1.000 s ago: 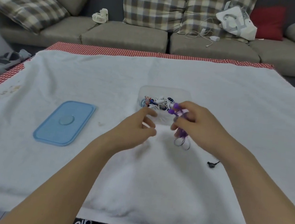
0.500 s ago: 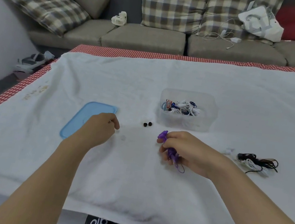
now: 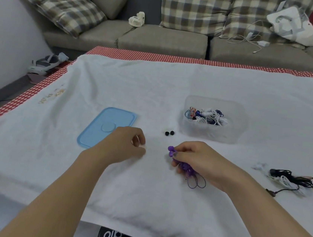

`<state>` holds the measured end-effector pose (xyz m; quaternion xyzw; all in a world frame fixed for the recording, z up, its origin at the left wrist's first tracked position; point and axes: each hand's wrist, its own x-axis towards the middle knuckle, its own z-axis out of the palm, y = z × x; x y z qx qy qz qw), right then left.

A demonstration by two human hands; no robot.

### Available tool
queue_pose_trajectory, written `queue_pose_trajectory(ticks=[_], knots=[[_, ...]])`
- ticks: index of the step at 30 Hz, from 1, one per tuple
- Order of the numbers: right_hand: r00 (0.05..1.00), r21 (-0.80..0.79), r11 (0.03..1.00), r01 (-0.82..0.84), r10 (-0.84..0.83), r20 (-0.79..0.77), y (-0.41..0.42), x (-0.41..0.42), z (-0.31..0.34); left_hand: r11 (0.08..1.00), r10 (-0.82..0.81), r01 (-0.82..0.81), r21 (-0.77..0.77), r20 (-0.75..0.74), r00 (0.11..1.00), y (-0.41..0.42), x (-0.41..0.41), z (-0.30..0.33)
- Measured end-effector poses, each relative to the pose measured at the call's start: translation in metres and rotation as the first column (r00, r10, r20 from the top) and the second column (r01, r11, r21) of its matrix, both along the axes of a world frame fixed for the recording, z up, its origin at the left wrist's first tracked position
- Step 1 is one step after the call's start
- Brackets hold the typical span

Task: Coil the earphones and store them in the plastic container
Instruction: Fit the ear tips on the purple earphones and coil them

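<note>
My right hand (image 3: 203, 161) grips a bundled purple earphone (image 3: 185, 166) just above the white cloth. Its purple buds stick out at my fingertips and cord loops hang below my palm. My left hand (image 3: 125, 144) rests on the cloth to the left, thumb and forefinger curled round a small pale piece (image 3: 142, 146). The clear plastic container (image 3: 212, 134) stands beyond my right hand and holds several coiled earphones. Two black ear tips (image 3: 169, 133) lie between my hands and the container. A tangle of black and white earphones (image 3: 292, 179) lies at the right.
The blue lid (image 3: 103, 125) lies flat left of my left hand. The cloth covers a table with a red checked border (image 3: 159, 56). A sofa with plaid cushions stands behind it.
My right hand came back from the container toward me with the purple earphone. My left hand moved down and left to the cloth, then a little right onto the pale piece.
</note>
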<state>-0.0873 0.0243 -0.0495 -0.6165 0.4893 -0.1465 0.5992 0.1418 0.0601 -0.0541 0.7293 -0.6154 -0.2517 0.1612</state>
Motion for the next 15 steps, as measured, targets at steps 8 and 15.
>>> queue_pose_trajectory(ticks=[8, 15], knots=[[0.991, 0.106, 0.989, 0.099, -0.108, 0.083, -0.003, 0.005, 0.005, 0.995, -0.04, 0.026, -0.1, -0.131, 0.991, -0.003, -0.018, 0.001], [0.973, 0.127, 0.979, 0.158, -0.176, 0.147, -0.003, -0.005, 0.01, 0.991, -0.13, 0.109, -0.077, -0.355, 0.926, -0.007, -0.046, 0.009]])
